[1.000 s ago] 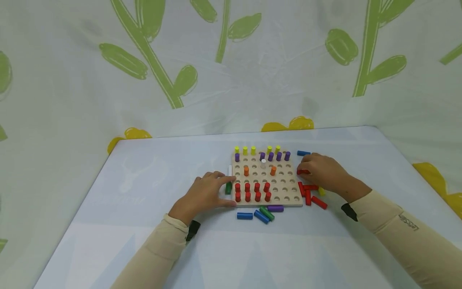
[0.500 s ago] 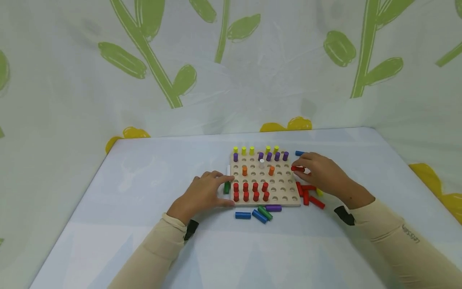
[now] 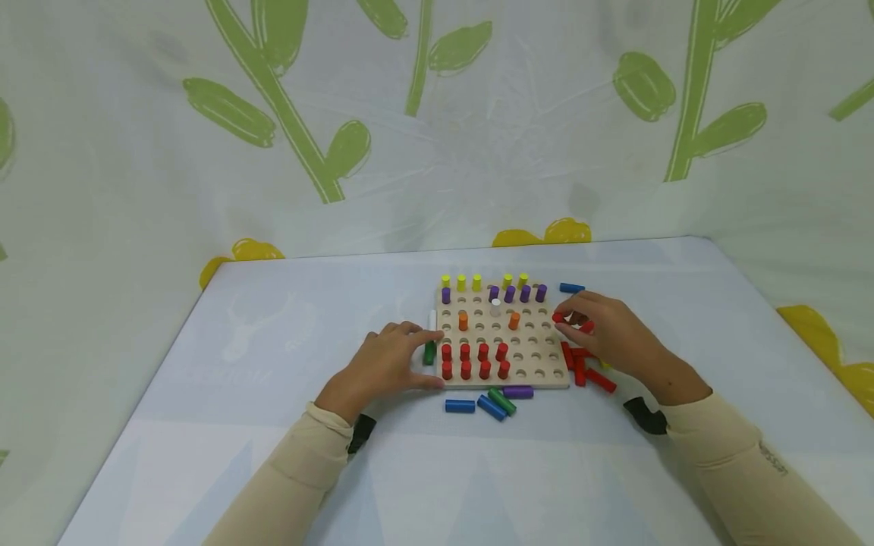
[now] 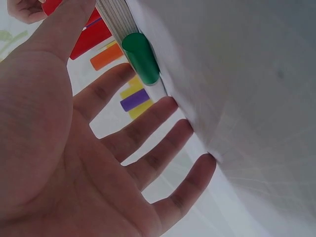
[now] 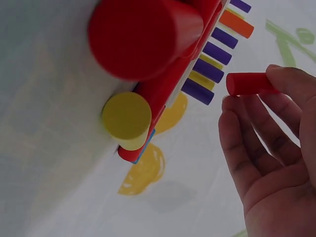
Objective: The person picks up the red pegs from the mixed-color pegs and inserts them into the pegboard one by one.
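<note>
A wooden pegboard (image 3: 481,388) lies on the table, with red, orange, white, purple and yellow pegs upright in it. My left hand (image 3: 382,368) rests at the board's left side, thumb and index finger touching its edge; its fingers are spread and fairly straight in the left wrist view. A green peg (image 4: 141,58) lies near the index fingertip. Above the table at the board's right edge, my right hand (image 3: 617,334) pinches a red peg (image 5: 251,83) between thumb and fingertips. More red shows by the thumb in the head view; I cannot tell whether it is the same peg.
Several loose red pegs (image 3: 580,371) lie right of the board, with a yellow peg (image 5: 127,116) among them. A blue peg (image 3: 572,288) lies behind. Loose blue pegs (image 3: 460,406), a green one and a purple peg (image 3: 518,392) lie in front. A white peg (image 3: 433,319) lies left.
My right hand has lifted the red peg and brought it slightly left to the board's right edge, turning it so its end shows. The left hand stays in place.
</note>
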`<state>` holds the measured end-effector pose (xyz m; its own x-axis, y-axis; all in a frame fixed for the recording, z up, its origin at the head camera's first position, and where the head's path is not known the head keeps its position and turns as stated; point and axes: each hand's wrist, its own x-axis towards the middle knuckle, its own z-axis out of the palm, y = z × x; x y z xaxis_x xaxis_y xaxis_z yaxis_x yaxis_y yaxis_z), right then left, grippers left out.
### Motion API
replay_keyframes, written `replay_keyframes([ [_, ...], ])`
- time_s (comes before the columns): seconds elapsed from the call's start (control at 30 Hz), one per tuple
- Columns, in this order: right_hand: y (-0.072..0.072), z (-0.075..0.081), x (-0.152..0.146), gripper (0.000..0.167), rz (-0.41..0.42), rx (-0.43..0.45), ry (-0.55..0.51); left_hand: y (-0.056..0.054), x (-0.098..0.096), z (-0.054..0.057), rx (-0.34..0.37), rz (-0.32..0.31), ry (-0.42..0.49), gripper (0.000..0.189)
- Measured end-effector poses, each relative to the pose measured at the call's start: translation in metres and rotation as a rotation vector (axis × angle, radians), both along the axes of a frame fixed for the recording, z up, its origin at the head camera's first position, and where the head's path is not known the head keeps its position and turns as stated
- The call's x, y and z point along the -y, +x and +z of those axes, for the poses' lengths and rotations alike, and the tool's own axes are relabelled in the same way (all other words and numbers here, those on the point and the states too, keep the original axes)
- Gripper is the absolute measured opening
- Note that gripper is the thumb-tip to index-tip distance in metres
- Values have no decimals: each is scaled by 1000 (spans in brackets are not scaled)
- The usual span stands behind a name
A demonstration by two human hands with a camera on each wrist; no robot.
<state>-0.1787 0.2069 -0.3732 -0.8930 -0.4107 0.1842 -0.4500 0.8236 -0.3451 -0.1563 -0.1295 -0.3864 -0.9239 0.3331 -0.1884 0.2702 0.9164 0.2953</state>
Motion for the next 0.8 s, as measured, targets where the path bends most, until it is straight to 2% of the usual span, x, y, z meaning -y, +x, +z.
replay_keyframes([
  [0.2, 3, -1, 2, 22, -9, 51, -84, 1, 0, 0, -1, 3, 0, 81],
  [0.57, 10, -7, 9, 20, 68, 55, -201, 1, -1, -3, -17, -5, 5, 80],
  [0.8, 15, -4, 16, 20, 80, 62, -202, 2, 0, -3, -13, 7, 11, 81],
])
